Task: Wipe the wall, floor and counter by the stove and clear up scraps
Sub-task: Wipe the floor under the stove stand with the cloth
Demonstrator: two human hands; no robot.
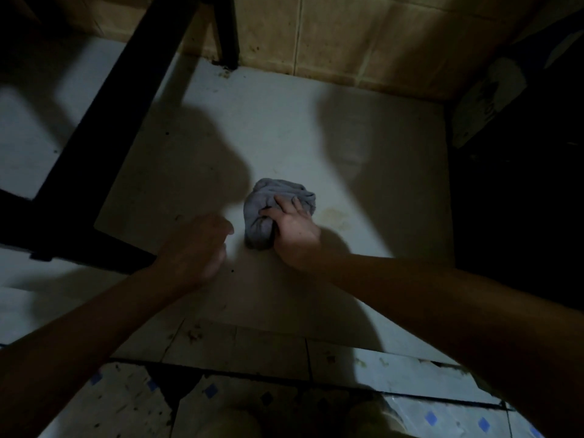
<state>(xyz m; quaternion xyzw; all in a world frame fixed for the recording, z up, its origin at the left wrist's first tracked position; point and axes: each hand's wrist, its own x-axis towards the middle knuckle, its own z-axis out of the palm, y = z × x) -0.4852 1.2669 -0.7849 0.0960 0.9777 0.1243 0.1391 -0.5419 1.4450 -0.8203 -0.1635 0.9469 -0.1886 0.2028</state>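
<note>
Dimly lit, a pale floor (284, 121) meets a tan tiled wall (347, 42). On it the right hand (292, 229) holds a bunched grey cloth (268, 210), fingers curled over the fabric, beside a yellowish stain (335, 216). Near the cloth, the left hand (196, 245) is blurred, so the state of its fingers cannot be told.

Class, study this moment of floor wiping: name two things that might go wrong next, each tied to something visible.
The right hand grips a bunched grey cloth, so the yellowish stain beside it may be missed. Dim light and shadows could hide the scraps by the black leg at the wall.
</note>
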